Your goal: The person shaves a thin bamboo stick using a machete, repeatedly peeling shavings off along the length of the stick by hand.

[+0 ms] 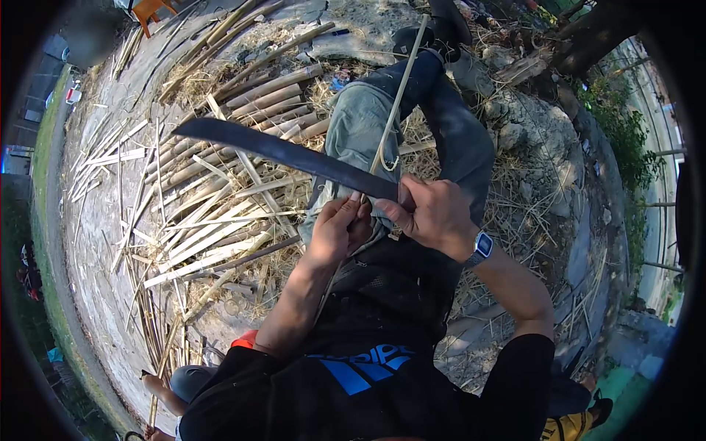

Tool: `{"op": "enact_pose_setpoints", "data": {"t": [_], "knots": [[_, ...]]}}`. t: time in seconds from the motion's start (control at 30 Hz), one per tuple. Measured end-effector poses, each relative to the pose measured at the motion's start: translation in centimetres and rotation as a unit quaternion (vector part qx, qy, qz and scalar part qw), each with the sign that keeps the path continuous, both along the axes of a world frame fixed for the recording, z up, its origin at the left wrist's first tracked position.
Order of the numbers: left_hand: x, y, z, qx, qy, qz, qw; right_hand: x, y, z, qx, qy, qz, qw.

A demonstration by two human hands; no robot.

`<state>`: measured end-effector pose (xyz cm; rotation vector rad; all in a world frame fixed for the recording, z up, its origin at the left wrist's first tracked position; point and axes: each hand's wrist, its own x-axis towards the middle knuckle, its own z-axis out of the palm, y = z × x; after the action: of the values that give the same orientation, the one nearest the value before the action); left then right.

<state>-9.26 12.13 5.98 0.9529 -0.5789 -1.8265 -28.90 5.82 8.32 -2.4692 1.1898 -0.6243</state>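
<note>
My right hand (440, 218) is wrapped round the handle end of a machete (283, 153), whose long dark blade reaches out to the left. The handle itself is mostly hidden by my fingers. Just below the blade, my left hand (337, 228) is closed with its thumb up, pinching a thin bamboo strip (401, 99). That pale strip slants up across my legs and passes under the blade near my thumb. A curled sliver (391, 163) hangs off it close to the blade. Beneath both hands are my grey-green trousers (360, 125).
Bamboo poles (268, 101) lie in rows on the ground at the upper left. Split bamboo strips (213, 228) are heaped left of my legs, with shavings around. Rocky ground (533, 140) rises at right. Another person's arm (163, 393) shows at the lower left.
</note>
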Motion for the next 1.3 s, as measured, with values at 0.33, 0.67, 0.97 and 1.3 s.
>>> {"op": "enact_pose_setpoints", "data": {"t": [0.33, 0.67, 0.97, 1.3], "knots": [[-0.4, 0.5, -1.1, -0.039, 0.029, -0.070, 0.996, -3.1, -6.8, 3.6, -0.034, 0.006, -0.092, 0.995], [1.3, 4.2, 1.7, -0.049, -0.021, -0.058, 0.997, -15.4, -23.4, 3.7, -0.107, 0.019, -0.343, 0.933], [0.1, 1.7, 0.0, -0.076, -0.063, -0.063, 0.993, -8.4, -9.1, 3.9, 0.218, -0.410, -0.277, 0.841], [-0.1, 1.1, 1.3, -0.115, -0.206, -0.021, 0.972, -3.2, -0.2, 1.5, 0.150, -0.253, -0.112, 0.949]]}}
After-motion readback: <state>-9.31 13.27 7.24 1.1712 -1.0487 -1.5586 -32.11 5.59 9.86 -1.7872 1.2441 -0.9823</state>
